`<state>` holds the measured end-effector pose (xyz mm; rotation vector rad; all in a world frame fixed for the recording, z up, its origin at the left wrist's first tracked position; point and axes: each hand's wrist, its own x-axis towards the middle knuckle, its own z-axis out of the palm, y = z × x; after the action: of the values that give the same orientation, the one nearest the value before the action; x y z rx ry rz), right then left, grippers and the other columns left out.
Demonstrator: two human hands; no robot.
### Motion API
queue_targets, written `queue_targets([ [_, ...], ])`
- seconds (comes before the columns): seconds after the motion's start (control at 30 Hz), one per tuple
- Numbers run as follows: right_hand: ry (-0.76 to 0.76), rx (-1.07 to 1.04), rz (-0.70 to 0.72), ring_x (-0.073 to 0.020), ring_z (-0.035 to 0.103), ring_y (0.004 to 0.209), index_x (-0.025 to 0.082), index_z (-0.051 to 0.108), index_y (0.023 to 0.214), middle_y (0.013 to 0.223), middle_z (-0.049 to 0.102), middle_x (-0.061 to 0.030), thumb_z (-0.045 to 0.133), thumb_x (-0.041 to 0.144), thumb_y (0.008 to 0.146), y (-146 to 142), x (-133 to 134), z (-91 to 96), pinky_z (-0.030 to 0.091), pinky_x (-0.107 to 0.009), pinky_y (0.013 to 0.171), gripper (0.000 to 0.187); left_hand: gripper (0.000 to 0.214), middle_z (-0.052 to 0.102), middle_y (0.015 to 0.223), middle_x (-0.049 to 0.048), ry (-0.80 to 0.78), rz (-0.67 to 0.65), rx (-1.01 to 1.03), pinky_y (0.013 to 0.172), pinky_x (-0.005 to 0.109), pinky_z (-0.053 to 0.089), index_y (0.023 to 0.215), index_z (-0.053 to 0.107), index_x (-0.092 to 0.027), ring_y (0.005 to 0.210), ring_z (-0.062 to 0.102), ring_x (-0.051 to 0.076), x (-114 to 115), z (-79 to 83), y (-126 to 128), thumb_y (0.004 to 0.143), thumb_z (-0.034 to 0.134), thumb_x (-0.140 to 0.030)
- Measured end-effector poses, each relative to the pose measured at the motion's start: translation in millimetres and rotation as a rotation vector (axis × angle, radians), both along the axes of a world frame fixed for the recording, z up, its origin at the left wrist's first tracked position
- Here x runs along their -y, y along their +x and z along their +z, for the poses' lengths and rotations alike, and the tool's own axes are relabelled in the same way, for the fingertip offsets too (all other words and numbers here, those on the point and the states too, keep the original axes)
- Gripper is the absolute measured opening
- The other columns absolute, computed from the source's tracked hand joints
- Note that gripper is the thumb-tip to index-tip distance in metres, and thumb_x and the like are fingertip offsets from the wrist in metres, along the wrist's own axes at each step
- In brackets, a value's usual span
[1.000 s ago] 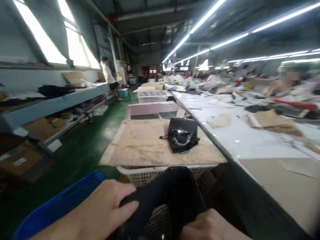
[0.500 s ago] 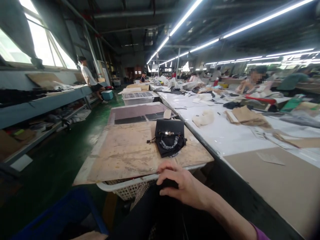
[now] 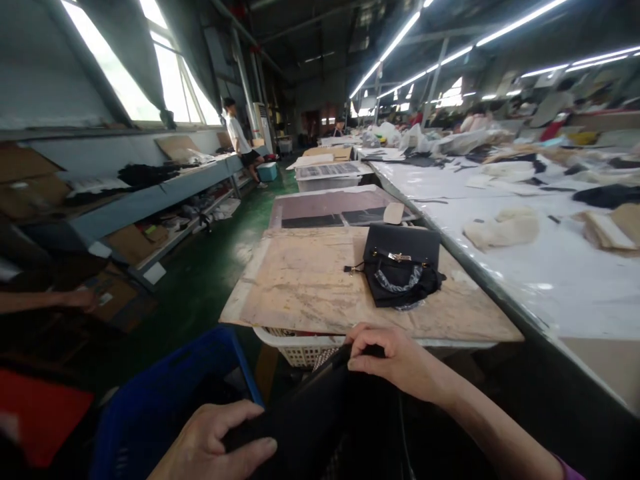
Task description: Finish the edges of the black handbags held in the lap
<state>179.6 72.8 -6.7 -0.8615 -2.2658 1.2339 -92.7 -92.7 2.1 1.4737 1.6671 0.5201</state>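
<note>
My right hand [image 3: 395, 360] is closed over the far top edge of a large black bag [image 3: 320, 420] that sits low in front of me. My left hand [image 3: 215, 447] grips the bag's near left edge, fingers curled on it. Beyond the hands a small black handbag [image 3: 403, 263] with a gold clasp and a wrapped handle lies on a worn brown board [image 3: 310, 280]. The board rests on a white plastic basket [image 3: 295, 347].
A blue plastic crate [image 3: 165, 400] stands at my lower left. A long white worktable [image 3: 500, 253] with scraps and paper runs along the right. Grey shelving [image 3: 130, 200] lines the left wall beside a green floor aisle. A person [image 3: 240, 143] stands far off; another person's arm [image 3: 50, 300] reaches in at left.
The view has swung right and down a little. My left hand has come back into view on the bag's near edge. My right hand stays on the bag's far edge.
</note>
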Motion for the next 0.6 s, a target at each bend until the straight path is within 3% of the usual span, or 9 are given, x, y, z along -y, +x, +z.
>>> queue_targets([
  [0.1, 0.062, 0.055, -0.012, -0.0153, 0.065, 0.097, 0.019, 0.066, 0.076, 0.106, 0.070, 0.0008, 0.070, 0.022, 0.086, -6, -1, -2.1, 0.044, -0.027, 0.088, 0.011, 0.038, 0.073, 0.081, -0.0011, -0.048, 0.093, 0.135, 0.064, 0.018, 0.050, 0.090, 0.074, -0.022, 0.073, 0.064, 0.016, 4, 0.3, 1, 0.079, 0.067, -0.058],
  [0.2, 0.139, 0.080, -0.019, -0.0152, 0.065, 0.093, 0.020, 0.065, 0.077, 0.101, 0.070, 0.0010, 0.067, 0.022, 0.088, -11, -2, -3.0, 0.045, -0.028, 0.085, 0.011, 0.039, 0.071, 0.080, -0.0008, 0.002, 0.117, 0.187, 0.064, 0.018, 0.048, 0.091, 0.073, -0.021, 0.073, 0.062, 0.016, 7, -3.3, -1, 0.079, 0.069, -0.057],
  [0.6, 0.253, 0.056, -0.060, -0.0155, 0.065, 0.084, 0.019, 0.061, 0.077, 0.091, 0.070, 0.0007, 0.066, 0.018, 0.086, -15, 6, -8.8, 0.046, -0.029, 0.077, 0.011, 0.037, 0.074, 0.087, -0.0016, 0.081, 0.087, 0.065, 0.069, 0.018, 0.052, 0.098, 0.073, -0.026, 0.076, 0.067, 0.017, 12, -24.7, -9, 0.088, 0.056, -0.058],
])
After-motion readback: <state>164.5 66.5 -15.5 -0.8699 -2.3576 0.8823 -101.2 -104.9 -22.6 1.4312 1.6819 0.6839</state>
